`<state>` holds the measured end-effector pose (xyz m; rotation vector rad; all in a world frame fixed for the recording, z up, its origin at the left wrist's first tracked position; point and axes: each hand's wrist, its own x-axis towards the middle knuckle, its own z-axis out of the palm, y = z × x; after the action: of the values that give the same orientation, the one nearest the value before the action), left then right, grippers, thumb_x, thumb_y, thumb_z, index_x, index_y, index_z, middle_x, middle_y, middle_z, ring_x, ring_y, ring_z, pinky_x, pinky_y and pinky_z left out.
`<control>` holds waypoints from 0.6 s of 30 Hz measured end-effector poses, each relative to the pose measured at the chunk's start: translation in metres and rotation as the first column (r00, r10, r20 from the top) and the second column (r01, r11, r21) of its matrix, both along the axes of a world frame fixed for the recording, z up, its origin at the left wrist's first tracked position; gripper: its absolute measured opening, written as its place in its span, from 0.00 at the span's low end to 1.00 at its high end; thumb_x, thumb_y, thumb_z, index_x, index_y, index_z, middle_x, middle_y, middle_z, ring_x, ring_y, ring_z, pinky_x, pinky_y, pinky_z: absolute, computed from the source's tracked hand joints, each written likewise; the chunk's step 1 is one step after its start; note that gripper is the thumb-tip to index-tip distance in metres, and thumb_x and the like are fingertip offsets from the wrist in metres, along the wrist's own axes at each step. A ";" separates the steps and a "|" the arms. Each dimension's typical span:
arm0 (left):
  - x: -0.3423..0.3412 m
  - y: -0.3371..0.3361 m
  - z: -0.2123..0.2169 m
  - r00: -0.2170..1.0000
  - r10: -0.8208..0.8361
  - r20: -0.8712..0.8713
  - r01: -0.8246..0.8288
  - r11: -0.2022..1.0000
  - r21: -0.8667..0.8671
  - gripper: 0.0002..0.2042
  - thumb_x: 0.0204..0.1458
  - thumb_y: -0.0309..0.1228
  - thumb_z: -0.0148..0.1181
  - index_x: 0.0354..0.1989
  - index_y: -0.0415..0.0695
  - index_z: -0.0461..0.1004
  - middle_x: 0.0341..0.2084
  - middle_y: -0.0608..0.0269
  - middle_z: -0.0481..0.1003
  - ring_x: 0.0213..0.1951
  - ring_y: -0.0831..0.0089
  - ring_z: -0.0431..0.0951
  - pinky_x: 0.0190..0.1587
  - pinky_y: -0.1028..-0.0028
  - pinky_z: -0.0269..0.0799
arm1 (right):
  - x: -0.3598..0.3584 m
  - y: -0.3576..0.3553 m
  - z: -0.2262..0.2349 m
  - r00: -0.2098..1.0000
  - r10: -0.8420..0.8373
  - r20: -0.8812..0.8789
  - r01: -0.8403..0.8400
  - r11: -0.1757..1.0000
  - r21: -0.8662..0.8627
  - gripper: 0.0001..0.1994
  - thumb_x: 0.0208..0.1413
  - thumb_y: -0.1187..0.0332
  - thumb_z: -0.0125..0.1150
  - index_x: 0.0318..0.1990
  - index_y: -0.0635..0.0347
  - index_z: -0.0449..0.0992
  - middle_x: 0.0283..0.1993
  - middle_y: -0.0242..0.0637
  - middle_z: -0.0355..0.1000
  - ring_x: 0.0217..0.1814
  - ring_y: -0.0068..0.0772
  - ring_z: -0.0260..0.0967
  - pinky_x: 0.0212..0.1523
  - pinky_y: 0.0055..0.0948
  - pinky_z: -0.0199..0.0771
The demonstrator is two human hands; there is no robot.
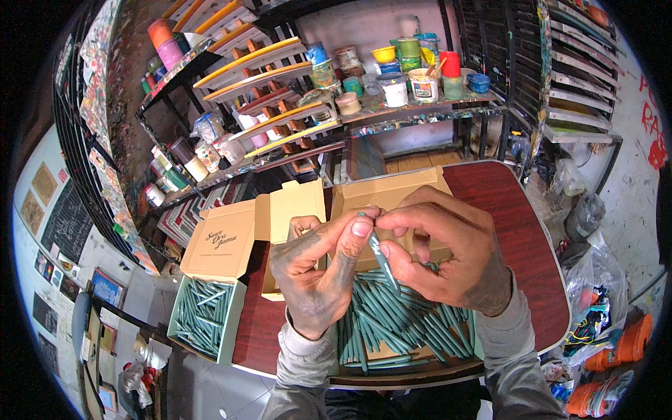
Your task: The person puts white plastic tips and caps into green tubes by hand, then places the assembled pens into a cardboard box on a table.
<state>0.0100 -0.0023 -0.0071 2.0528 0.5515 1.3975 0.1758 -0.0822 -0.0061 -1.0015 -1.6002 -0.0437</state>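
Observation:
Between my two hands is a slim green pen with white print on its barrel, its lower end slanting down to the right. My left hand pinches the pen's upper end between thumb and fingers. My right hand has its index finger at that upper end and its thumb against the barrel; its other fingers are curled. Below them, an open cardboard box holds a loose heap of similar green pens. Behind my left hand stands another open cardboard box, its inside mostly hidden.
At the left table edge, an open box is full of green pens. All boxes rest on a dark red table. Paint pots crowd a shelf behind, beside stacked printing frames. Plastic bags and orange containers lie at the right.

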 end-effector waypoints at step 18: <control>0.014 0.001 -0.011 0.992 0.042 0.121 -0.071 0.966 0.248 0.08 0.54 0.32 0.69 0.40 0.43 0.86 0.37 0.53 0.84 0.35 0.74 0.81 0.43 0.72 0.63 | -0.009 0.006 -0.005 0.997 -0.069 0.027 0.064 0.986 0.154 0.11 0.44 0.79 0.69 0.33 0.60 0.72 0.28 0.38 0.69 0.27 0.38 0.73 0.27 0.33 0.71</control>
<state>0.0237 -0.0017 -0.0184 2.1482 0.4037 1.6817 0.1667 -0.0760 -0.0109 -0.9378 -1.5673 -0.2261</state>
